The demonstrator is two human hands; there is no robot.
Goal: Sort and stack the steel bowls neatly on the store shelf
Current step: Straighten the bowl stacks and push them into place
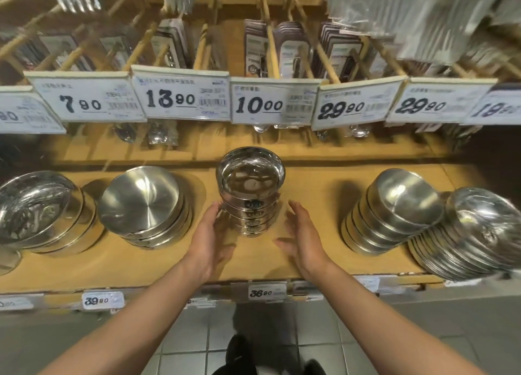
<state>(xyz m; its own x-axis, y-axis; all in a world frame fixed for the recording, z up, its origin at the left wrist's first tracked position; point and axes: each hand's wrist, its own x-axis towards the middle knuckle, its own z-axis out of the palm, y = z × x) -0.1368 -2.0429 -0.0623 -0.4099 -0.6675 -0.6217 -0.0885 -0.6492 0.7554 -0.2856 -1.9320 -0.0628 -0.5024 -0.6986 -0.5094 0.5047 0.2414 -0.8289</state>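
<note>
Center stack of steel bowls [250, 194] sits mid-frame on the shelf [158, 262]. My left hand [210, 239] touches its left side, fingers straight; my right hand [303, 238] is just beside it, fingers spread, not touching. Other bowl stacks flank it — brushed stack [145, 205] left, tilted stack [392, 211] right. Plate pile [479, 236] at right edge is cut off. Price tags [258, 101] above hide hanging packs — small text unreadable.

5 stacks of steel bowls [250, 194] on shelf [324, 177]; center stack approx 5 bowls. 2 hands. 7 upper price tags [272, 100]; lower tags too blurry to count.
</note>
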